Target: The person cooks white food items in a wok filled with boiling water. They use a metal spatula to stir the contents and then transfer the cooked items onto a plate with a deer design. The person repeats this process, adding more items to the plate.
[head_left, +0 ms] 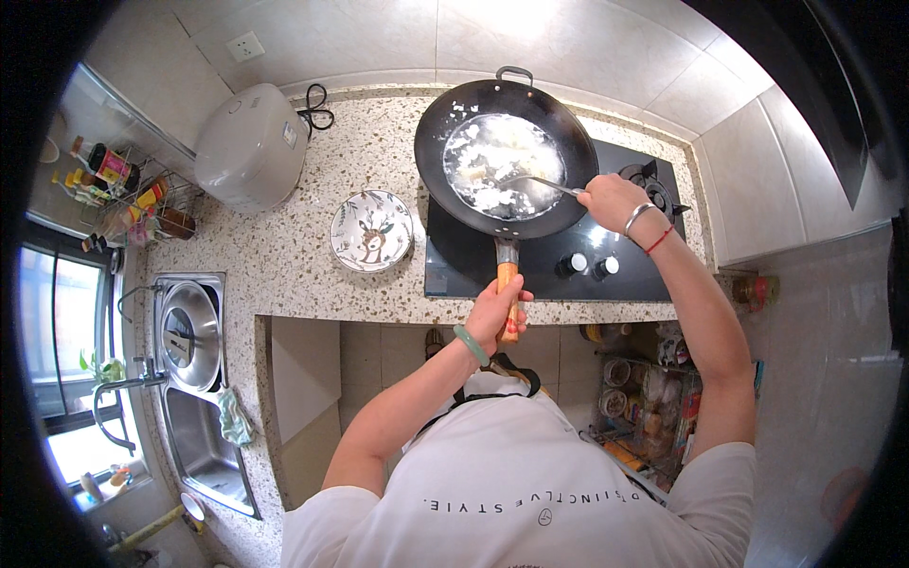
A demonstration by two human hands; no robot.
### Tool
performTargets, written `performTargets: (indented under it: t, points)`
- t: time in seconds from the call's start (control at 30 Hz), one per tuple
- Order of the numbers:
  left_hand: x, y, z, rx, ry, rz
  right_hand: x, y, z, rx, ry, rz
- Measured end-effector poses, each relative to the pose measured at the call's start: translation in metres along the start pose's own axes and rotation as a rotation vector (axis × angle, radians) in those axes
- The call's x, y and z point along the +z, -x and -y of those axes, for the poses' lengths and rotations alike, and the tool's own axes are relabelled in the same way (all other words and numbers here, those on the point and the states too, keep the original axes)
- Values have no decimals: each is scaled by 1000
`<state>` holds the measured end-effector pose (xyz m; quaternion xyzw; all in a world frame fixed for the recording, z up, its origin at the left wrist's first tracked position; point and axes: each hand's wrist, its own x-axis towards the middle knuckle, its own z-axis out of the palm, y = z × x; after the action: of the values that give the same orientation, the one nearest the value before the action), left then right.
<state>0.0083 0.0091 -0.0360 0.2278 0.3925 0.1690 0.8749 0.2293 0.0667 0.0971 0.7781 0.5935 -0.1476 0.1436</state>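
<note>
A black wok (431, 151) sits on the left part of the black glass hob (454, 265). My left hand (496, 312) is wrapped round its wooden handle (508, 275). In the wok, pale white pieces of food (497, 156) lie in bubbling, shiny liquid; their exact kind I cannot make out. My right hand (614, 204) grips the end of a metal spoon or ladle (549, 183), its head dipped into the liquid and partly hidden. Left of the hob stands a white bowl with a deer picture (372, 231), apart from both hands.
A grey rice cooker (251, 147) stands at the back left. A steel sink (204, 445) with a large lid (189, 331) over one basin is at the far left, near a rack of bottles (142, 194). A second burner (649, 189) lies right of the wok.
</note>
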Motion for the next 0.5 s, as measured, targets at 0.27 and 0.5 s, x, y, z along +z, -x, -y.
performTargets:
  t: [0.27, 0.5]
  points:
    - [0, 0, 0, -7, 3, 0, 2, -15, 5, -10, 9, -18]
    - [0, 0, 0, -15, 18, 4, 5, -24, 6, 24, -19, -60]
